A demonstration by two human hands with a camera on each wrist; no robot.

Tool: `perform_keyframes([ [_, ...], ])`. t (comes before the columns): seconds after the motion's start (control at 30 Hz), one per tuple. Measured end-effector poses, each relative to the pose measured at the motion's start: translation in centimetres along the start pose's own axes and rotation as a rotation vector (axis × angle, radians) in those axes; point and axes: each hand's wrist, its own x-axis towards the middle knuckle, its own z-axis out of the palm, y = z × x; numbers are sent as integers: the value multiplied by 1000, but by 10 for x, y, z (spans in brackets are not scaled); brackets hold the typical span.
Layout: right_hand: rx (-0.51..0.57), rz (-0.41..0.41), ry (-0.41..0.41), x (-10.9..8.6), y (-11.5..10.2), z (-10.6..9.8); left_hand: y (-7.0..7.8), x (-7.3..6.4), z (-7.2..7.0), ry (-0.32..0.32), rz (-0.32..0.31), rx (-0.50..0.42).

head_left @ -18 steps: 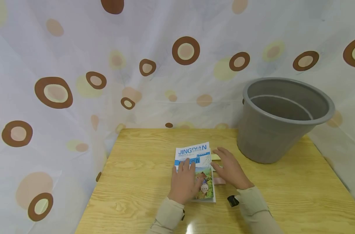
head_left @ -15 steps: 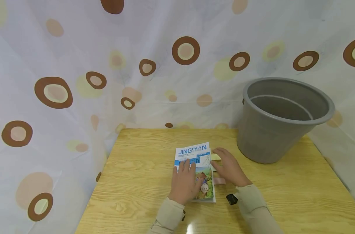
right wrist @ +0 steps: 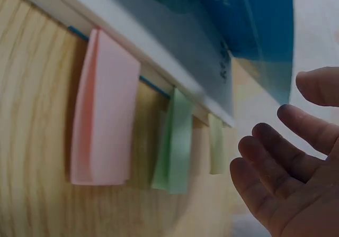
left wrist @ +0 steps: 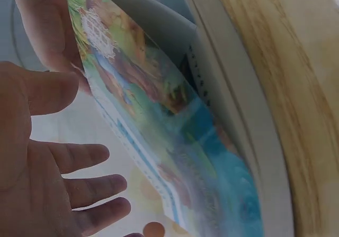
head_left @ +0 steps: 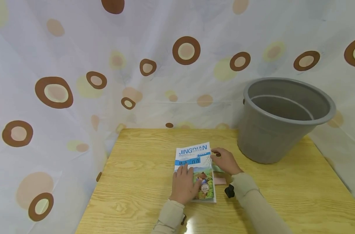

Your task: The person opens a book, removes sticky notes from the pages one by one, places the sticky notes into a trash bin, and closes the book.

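Observation:
A paperback book (head_left: pixel 206 175) with a blue and white cover, lettered JINGDIAN, lies on the table. My left hand (head_left: pixel 183 186) is over its lower left part, fingers spread and fairly straight; the left wrist view shows those fingers beside the cover (left wrist: pixel 143 83). At the book's upper right edge is my right hand (head_left: pixel 226 162). In the right wrist view the cover's corner stands lifted off the pages, close to my thumb and index fingertip, which are apart. Folded paper tabs stick out from the book's side: pink (right wrist: pixel 108 115), green (right wrist: pixel 177 142) and pale yellow (right wrist: pixel 216 144).
A large grey bucket (head_left: pixel 271 139) stands at the table's back right. The wooden table (head_left: pixel 136 169) reaches a white curtain (head_left: pixel 165 87) with brown and peach spots behind it. A dark strap piece (head_left: pixel 229 191) hangs at my right sleeve.
My right hand has moved slightly left, closer to the book's upper right edge, and covers the yellow tab. My left hand has slid down a little, showing more of the cover's title.

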Motion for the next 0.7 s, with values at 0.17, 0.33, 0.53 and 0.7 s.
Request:
perform_keyframes([
  [0.17,25,82,6,0,14,10,0,-3,6,-51,-39,-95],
  [0.33,95,152,-7,-4,18,13,1,-6,14,-101,-59,-133],
  [0.53,37,183,-50,2,12,13,-2,-8,17,-146,-98,-120],
  [0.7,-2,208,-73,8,8,17,-5,-8,20,-177,-108,-57],
])
